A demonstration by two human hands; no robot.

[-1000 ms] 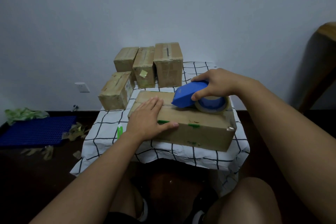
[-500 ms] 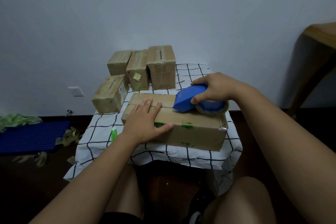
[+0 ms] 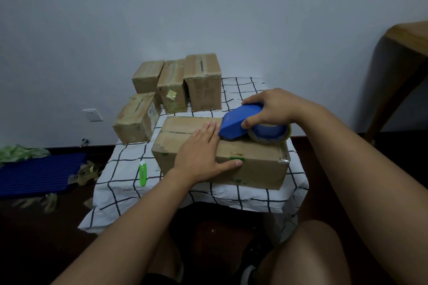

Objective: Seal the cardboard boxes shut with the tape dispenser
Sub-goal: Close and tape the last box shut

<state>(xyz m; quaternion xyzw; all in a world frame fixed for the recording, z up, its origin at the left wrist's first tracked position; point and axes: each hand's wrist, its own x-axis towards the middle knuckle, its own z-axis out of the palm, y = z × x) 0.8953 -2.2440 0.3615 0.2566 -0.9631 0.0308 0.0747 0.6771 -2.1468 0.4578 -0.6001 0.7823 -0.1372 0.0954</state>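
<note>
Our left hand (image 3: pixel 199 155) presses flat, fingers straight, steadying the cardboard box (image 3: pixel 250 159) while our right hand (image 3: pixel 271 106) grips the tape dispenser (image 3: pixel 238 122) on its top seam, fingers curled round.

Tape dispenser (image 3: pixel 240 122) now further left, against left hand's (image 3: pixel 199 152) fingertips.

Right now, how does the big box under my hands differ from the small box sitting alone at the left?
The big box lies nearest, long side facing the camera; the small box is farther left. The left hand presses the big box and the tape dispenser rests on it; nothing touches the small box. Both are brown cardboard.
</note>
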